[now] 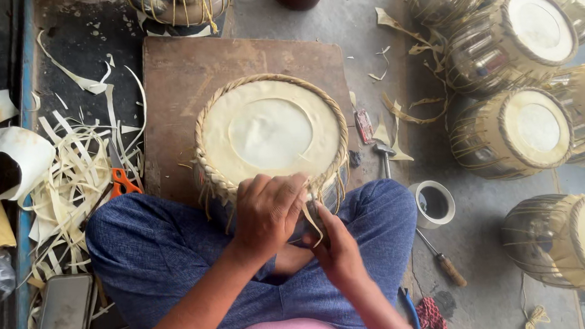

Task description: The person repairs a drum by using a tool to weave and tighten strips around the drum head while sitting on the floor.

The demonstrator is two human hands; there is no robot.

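**Rawhide lacing at the near rim of the drum**

Rawhide strap, pale and thin, runs between your two hands at the near edge of the drum. Your left hand is curled shut over the braided rim, fingers folded down tight and pressing on the lacing where the strap comes out. Your right hand sits just below and beside it, fingers closed around the lower part of the same strap, pinching it.

You have the drum wedged upright between your crossed legs, resting on a brown board. Its long axis runs straight up toward the camera, so the cream skin head with its paler round centre faces you. The strap itself slants from the rim down toward your lap.

To your left, orange-handled scissors lie among a heap of pale hide strips. To your right sit a small hammer, a roll of tape and a screwdriver, with finished drums standing well apart beyond them.
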